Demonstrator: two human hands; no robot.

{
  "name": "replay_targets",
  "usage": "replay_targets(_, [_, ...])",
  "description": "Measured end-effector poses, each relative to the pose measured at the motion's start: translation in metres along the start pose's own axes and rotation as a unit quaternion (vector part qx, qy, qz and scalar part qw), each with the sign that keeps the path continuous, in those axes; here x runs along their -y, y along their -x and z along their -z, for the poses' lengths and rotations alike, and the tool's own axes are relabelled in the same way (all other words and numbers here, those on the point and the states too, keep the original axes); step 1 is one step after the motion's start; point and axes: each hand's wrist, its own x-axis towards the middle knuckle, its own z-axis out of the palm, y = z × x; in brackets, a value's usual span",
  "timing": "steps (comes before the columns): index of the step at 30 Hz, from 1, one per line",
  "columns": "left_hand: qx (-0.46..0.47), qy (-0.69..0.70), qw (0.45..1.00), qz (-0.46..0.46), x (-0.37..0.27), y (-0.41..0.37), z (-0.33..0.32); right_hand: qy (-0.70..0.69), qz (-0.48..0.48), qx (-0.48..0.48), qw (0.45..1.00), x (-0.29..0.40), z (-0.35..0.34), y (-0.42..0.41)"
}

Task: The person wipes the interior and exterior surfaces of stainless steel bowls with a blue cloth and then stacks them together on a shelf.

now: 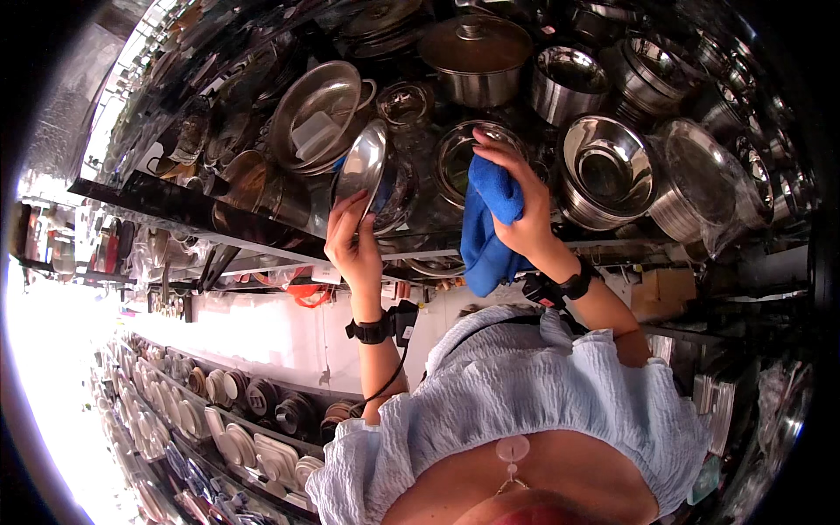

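In my left hand [352,239] is a shiny stainless steel bowl or lid [363,164], pinched at its lower rim and tilted nearly on edge. Behind it, partly hidden, stand clear-looking or shiny round dishes [401,193] on the shelf. My right hand [525,203] grips a bunched blue cloth [489,216], whose lower end hangs past the shelf's front edge. Just beyond that hand sits a round metal basin [456,164], partly covered by the hand and cloth. The cloth and the tilted metal piece are apart.
A mesh strainer [315,111] holding a pale plastic box [318,134] stands left. Farther back is a lidded steel pot [476,72]. Stacked steel bowls [607,170] and wrapped plates [699,174] fill the right. The shelf's metal edge [420,252] runs below my hands; dishes line racks [243,446] behind.
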Motion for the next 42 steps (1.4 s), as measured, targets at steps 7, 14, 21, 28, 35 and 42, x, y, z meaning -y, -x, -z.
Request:
replay_targets(7, [0.073,-0.15,0.981,-0.097,0.015,0.013,0.002,0.008,-0.011,0.022,1.0,-0.001,0.0,0.006])
replay_targets(14, [0.087,-0.195,0.973,-0.089,0.014,0.017,0.005,0.049,-0.043,-0.03,0.997,-0.01,0.003,0.015])
replay_targets(21, [0.104,-0.204,0.97,-0.085,0.012,0.017,0.013,0.095,-0.037,-0.017,0.995,-0.009,0.011,0.019])
replay_targets(28, [0.09,-0.008,0.982,-0.167,-0.031,0.018,-0.005,0.114,-0.121,0.016,0.986,-0.012,0.015,0.029])
replay_targets(35, [0.212,0.071,0.941,0.256,-0.004,0.05,-0.083,0.125,-0.134,0.063,0.981,-0.011,0.024,0.039])
replay_targets(42, [0.154,0.068,0.96,0.225,-0.004,0.047,-0.122,0.137,-0.154,0.08,0.975,-0.001,0.036,0.051])
